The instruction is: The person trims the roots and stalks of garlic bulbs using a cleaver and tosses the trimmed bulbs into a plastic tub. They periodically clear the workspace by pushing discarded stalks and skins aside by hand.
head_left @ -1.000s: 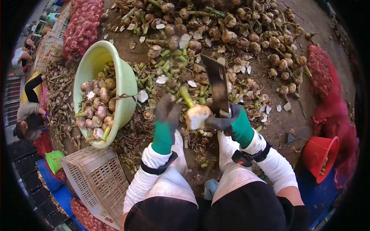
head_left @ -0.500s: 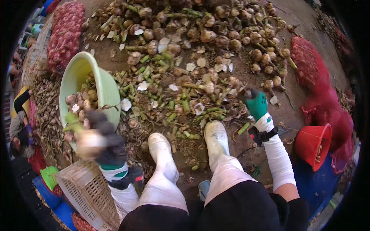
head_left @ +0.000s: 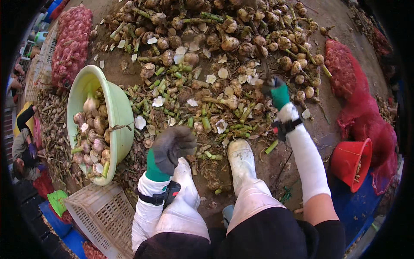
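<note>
My left hand (head_left: 173,146), in a dark grey glove with a green cuff, hangs over the left boot with its fingers stretched out and nothing in it. My right hand (head_left: 278,93), in a like glove, is closed at the near edge of the garlic pile (head_left: 228,41); its fingers are blurred. A thin, dark, curved strip runs up from it among the bulbs; whether it is held is unclear. To the left, a pale green tub (head_left: 120,125) leans toward the left, holding several garlic bulbs (head_left: 98,125), some with short stalks.
Cut stalks (head_left: 189,121) and peel litter the ground before my white boots (head_left: 241,157). A beige plastic crate (head_left: 103,216) stands at lower left. On the right are a red bucket (head_left: 351,166) and red mesh sacks (head_left: 366,116). Another person (head_left: 26,146) works at far left.
My left hand has let go of a pale garlic bulb at the tub and come back right, over the boot. My right hand has moved farther away, toward the pile.
</note>
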The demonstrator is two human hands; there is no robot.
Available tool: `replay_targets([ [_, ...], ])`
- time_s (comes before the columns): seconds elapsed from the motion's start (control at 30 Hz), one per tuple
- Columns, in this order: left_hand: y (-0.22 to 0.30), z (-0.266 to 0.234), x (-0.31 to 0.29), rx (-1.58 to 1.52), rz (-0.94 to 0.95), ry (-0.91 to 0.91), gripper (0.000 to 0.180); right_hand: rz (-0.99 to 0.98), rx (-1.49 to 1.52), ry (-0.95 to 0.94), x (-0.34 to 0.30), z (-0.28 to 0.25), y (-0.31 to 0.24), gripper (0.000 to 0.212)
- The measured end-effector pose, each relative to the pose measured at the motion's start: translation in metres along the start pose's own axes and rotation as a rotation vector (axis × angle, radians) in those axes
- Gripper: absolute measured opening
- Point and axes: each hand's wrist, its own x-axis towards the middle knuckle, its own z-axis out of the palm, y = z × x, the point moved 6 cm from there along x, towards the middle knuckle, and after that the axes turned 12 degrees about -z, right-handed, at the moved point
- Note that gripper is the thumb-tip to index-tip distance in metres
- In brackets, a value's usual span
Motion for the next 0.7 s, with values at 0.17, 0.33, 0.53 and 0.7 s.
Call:
replay_targets([
  [0.17,-0.021,0.025,0.008,0.242,-0.044,-0.094,0.038,0.141,0.642,-0.214,-0.104,0.083,-0.138,0.039],
  [0.33,-0.035,0.035,0.017,0.332,-0.092,-0.25,0.041,0.19,0.291,-0.228,-0.139,0.036,-0.117,0.039],
  [0.53,-0.028,0.017,0.025,0.372,-0.043,-0.175,0.045,-0.166,-0.399,0.61,-0.239,-0.212,-0.13,0.034],
  [0.7,-0.038,0.033,0.062,0.472,-0.085,-0.164,0.035,-0.434,-0.962,0.773,-0.298,-0.379,-0.223,0.037],
])
